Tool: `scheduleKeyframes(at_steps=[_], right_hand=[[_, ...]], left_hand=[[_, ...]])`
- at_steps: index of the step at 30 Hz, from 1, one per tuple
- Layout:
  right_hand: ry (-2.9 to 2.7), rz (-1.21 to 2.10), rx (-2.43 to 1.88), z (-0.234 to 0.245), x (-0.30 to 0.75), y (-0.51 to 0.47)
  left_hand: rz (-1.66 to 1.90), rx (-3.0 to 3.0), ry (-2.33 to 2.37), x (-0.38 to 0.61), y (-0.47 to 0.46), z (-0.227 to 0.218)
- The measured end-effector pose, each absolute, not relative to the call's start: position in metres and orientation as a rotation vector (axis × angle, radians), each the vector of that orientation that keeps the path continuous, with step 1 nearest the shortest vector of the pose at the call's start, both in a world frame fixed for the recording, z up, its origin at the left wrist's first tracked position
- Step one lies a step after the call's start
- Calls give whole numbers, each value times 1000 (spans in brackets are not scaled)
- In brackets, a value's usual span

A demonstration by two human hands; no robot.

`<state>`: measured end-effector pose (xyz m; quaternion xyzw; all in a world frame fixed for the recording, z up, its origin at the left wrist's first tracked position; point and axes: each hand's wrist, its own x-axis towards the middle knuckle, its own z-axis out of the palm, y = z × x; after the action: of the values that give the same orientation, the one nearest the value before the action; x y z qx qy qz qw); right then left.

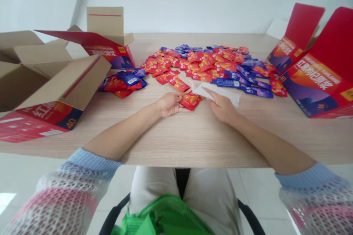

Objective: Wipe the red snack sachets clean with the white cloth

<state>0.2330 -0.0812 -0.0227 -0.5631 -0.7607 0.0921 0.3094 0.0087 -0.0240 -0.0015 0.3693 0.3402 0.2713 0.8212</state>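
Near the middle of the table, my left hand (170, 104) is closed on the left edge of a red sachet (191, 100) with orange fruit printed on it. To its right, my right hand (221, 105) grips a white tissue (220, 93) that spreads out above and beside the fingers. Part of the tissue lies close to the sachet's upper edge; whether they touch I cannot tell. Just beyond the hands lies a large spread pile of red sachets (202, 66) mixed with blue-purple sachets (249, 80).
On the left, a smaller heap of sachets (121, 87) lies beside an open red carton (107, 49) and a nearer open carton (46, 111). Two red-and-purple cartons stand at the right, one nearer (320, 80) and one farther back (286, 49). The table's front edge runs above my lap.
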Motion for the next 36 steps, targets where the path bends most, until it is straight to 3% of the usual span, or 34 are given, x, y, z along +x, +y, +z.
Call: scheduleKeyframes(at_steps=[7, 11, 21, 36], right_hand=[[-2450, 639, -923, -10, 212, -98], [-2518, 807, -851, -5, 219, -100], [-2536, 484, -998, 1, 229, -95], [-2288, 102, -1730, -8, 271, -69]], left_hand=[[643, 755, 832, 21, -26, -3], [632, 780, 818, 21, -28, 1], [560, 825, 815, 17, -25, -4], [755, 903, 946, 20, -43, -6]])
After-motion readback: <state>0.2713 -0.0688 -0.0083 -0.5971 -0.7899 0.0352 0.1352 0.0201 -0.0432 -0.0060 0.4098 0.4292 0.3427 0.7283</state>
